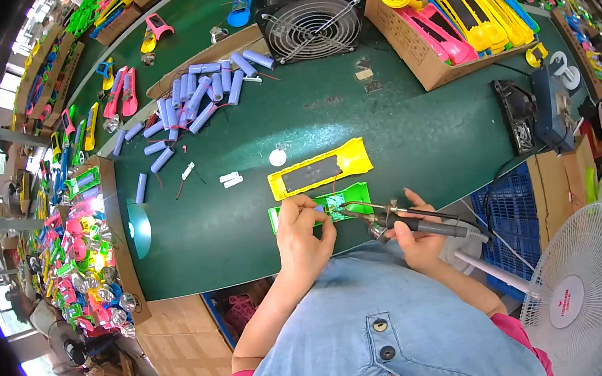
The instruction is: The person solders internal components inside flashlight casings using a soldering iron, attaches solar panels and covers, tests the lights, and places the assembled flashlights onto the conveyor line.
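Note:
A green plastic casing (360, 195) with a small circuit board (334, 205) in it lies near the table's front edge. Over its left part, my left hand (302, 235) is closed in a pinch; what its fingertips hold is too small to make out. My right hand (418, 240) is wrapped round a soldering iron (430, 226) with a thin metal feed tube, its tip pointing left at the board. Just beyond lies a yellow casing (353, 159) with a dark panel (312, 174); a red wire runs between the two casings.
Many violet battery cells (193, 100) are heaped at the back left. A black fan (313, 25) stands at the back, beside a cardboard box (411, 44) of yellow and pink casings. A blue-grey soldering station (555, 106) sits at the right edge. A white fan (584, 298) stands lower right.

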### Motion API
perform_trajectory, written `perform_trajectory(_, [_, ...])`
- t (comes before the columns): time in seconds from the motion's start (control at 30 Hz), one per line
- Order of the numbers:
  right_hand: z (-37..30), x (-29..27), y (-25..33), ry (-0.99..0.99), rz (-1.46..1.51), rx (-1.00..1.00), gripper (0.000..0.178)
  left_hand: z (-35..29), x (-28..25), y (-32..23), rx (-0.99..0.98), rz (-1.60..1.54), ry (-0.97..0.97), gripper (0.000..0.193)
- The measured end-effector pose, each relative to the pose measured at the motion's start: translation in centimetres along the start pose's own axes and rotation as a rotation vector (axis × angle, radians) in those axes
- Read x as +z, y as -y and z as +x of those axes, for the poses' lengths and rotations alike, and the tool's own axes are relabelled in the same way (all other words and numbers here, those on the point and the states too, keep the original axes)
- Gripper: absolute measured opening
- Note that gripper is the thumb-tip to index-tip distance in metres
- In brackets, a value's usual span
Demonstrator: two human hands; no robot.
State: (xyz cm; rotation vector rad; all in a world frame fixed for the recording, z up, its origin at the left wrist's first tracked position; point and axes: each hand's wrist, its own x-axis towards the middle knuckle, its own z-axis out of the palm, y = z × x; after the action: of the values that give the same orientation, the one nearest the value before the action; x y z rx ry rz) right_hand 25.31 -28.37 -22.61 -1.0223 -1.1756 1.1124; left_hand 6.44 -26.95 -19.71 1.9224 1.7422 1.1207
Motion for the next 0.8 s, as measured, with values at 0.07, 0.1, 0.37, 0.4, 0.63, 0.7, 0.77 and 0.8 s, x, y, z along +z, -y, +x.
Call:
perform_trajectory(0.07, [-0.3,-0.7,-0.4,0.024,-0.035,-0.011,0.022,0.0,0.1,0.1,0.011,0.001,-0.002,0.015])
perform_trajectory(0.1, [-0.3,-0.8,-0.4,0.047,-0.07,-0.02,0.022,0.0,0.1,0.1,0.011,0.001,-0.002,0.015])
perform_trajectory(0.37, [0.7,-0.9,1.3,0.032,-0.107,-0.134,0.025,0.1,-0.3,0.2,0.009,0.02,0.048,0.016])
perform_trajectory(0.4, [0.7,-0.9,1.4,0.009,-0.082,-0.111,0.025,0.2,-0.3,0.1,0.009,0.02,0.047,0.016])
perform_trajectory(0.63, [0.5,-1.4,1.1,0.046,-0.141,-0.149,0.023,0.6,-1.1,-0.1,0.006,-0.027,0.097,0.017])
perform_trajectory(0.7, [0.3,-1.2,0.9,-0.029,-0.06,-0.103,0.022,0.6,-2.5,0.6,0.043,-0.109,0.179,0.017])
perform_trajectory(0.77, [0.7,-2.3,0.6,0.052,-0.179,-0.197,0.023,0.0,-5.2,2.6,0.227,-0.021,0.339,0.018])
perform_trajectory(0.8, [0.7,-2.5,0.5,0.135,-0.301,-0.289,0.024,0.0,-6.6,3.1,0.374,0.176,0.436,0.017])
